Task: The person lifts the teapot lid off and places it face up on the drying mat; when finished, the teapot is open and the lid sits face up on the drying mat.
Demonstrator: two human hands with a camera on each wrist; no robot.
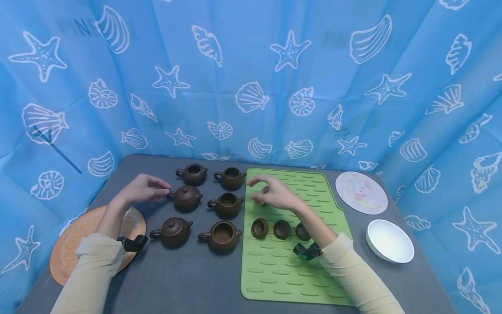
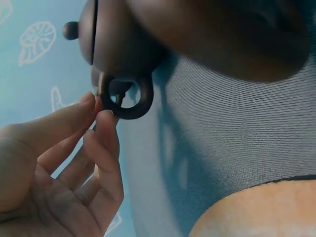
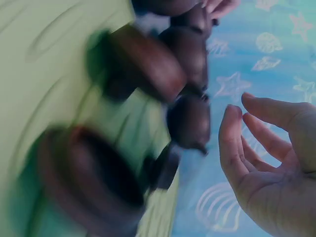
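My left hand [image 1: 147, 189] pinches the handle of a dark brown lidded teapot [image 1: 186, 198] between thumb and fingertips; the left wrist view shows that teapot's handle [image 2: 133, 111] closely. Nearer me stands a second lidded teapot [image 1: 172, 232]. Several lidless teapots are beside them, among them one with its open top [image 1: 222, 237] at the front. Over the green mat [image 1: 266, 279] hovers my right hand [image 1: 276, 192], fingers loosely bent, with nothing held. Below it on the mat lie brown lids [image 1: 259, 228], hollow side up; my right forearm partly covers one lid [image 1: 303, 232].
A round orange-brown placemat [image 1: 64, 250] lies at the left under my left forearm. Toward the right are a round pale mat with a drawing [image 1: 361, 192] and a white bowl [image 1: 390, 240]. A blue shell-patterned curtain [image 1: 251, 126] hangs behind the grey table [image 1: 176, 279].
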